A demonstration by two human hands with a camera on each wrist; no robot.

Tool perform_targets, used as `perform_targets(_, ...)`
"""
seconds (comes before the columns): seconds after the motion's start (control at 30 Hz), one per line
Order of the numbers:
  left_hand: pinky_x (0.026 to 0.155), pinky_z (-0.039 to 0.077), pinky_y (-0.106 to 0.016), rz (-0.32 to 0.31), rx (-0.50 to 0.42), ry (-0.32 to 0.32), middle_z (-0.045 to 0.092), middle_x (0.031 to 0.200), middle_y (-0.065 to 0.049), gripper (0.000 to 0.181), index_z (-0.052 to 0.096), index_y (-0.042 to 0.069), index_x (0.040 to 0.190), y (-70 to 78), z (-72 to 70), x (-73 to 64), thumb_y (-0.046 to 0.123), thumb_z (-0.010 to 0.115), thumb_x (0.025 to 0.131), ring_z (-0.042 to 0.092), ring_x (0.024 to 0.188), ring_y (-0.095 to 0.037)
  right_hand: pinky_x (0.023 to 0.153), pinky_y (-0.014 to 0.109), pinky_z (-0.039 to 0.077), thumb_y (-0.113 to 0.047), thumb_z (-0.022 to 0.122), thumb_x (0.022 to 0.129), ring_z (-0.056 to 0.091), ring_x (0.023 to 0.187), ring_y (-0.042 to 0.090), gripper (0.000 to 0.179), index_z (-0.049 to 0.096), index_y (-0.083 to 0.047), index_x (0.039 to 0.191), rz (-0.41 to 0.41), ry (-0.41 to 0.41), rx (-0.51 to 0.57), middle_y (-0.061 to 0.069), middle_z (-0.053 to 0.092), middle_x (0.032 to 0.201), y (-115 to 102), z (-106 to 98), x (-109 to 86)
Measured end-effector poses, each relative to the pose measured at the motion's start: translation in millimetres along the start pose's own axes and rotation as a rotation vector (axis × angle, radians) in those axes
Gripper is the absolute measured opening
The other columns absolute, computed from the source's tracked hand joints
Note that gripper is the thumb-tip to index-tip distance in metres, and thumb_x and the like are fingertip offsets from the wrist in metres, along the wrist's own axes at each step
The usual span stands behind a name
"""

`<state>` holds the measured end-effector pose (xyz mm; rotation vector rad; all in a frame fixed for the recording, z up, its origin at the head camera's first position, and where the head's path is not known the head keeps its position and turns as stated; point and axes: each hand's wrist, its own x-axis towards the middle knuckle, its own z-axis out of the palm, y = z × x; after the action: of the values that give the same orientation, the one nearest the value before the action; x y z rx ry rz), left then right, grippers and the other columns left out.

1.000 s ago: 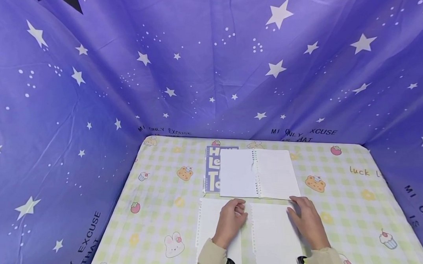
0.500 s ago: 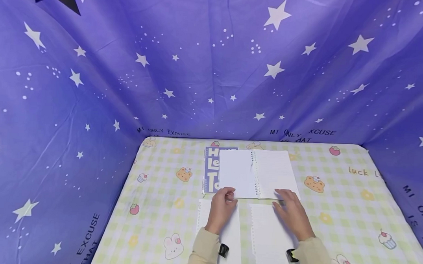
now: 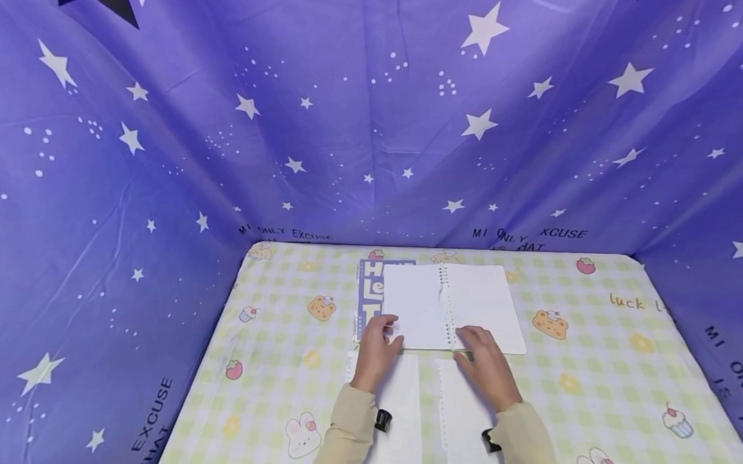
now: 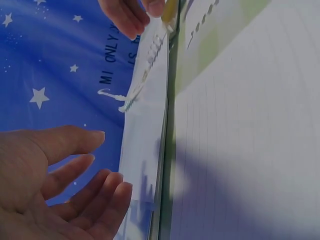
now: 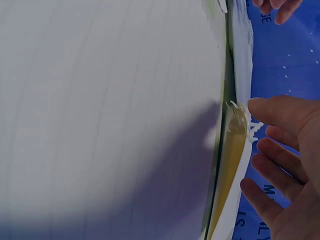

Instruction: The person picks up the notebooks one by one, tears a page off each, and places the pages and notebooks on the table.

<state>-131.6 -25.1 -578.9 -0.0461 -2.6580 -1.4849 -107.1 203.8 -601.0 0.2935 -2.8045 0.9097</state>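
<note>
An open spiral notebook (image 3: 485, 306) lies with blank-looking pages up, its wire binding (image 3: 446, 290) running down the middle. My left hand (image 3: 375, 353) is over the front left corner of the notebook. Its fingers are loosely bent with nothing between them, as the left wrist view of the hand (image 4: 75, 185) shows. My right hand (image 3: 489, 367) is at the notebook's front edge, by the lower end of the binding. In the right wrist view its fingers (image 5: 277, 155) are spread and relaxed; whether they touch the page I cannot tell.
A purple book (image 3: 369, 287) with large white letters lies partly under the notebook's left side. Two loose lined sheets with torn hole edges, a left sheet (image 3: 404, 413) and a right sheet (image 3: 457, 416), lie in front, partly under my arms. A checked cloth (image 3: 278, 366) covers the table.
Both hands have moved forward and to the left, from over the loose sheets and the notebook's right corner to its front edge. The notebook and sheets stay in place.
</note>
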Motion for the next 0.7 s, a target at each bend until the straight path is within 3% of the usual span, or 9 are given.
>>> perform_targets(0.1,0.079,0.054,-0.031,-0.022,0.036,0.011,0.062,0.105,-0.015,0.047,0.06,-0.001,0.124,-0.9,-0.3,2.5,0.002,0.076,0.08,0.061,0.091,-0.027,0.104,0.051,0.045,-0.009,0.078,0.082,0.053,0.122,0.036,0.048,0.063,0.001,0.126,-0.013,-0.001,-0.017,0.017,0.06,0.127,-1.2,4.6,3.7)
perform_targets(0.33,0.104,0.048,-0.045,-0.073,0.098,0.012,0.059,0.123,-0.018,0.058,0.053,-0.002,0.134,-8.0,-1.0,6.2,0.007,0.076,0.082,0.058,0.116,-0.034,0.106,0.052,0.044,-0.006,0.081,0.078,0.052,0.124,0.037,0.052,0.062,0.003,0.127,-0.033,-0.018,-0.047,0.019,0.059,0.13,-3.8,11.0,9.9)
perform_targets(0.7,0.109,0.044,-0.047,-0.095,0.112,0.01,0.058,0.127,-0.022,0.058,0.054,-0.005,0.133,-17.1,-0.5,10.9,0.006,0.075,0.08,0.054,0.122,-0.037,0.103,0.051,0.047,-0.006,0.08,0.08,0.056,0.12,0.036,0.049,0.063,0.004,0.125,-0.03,-0.004,-0.078,0.019,0.06,0.128,-1.7,15.2,11.0)
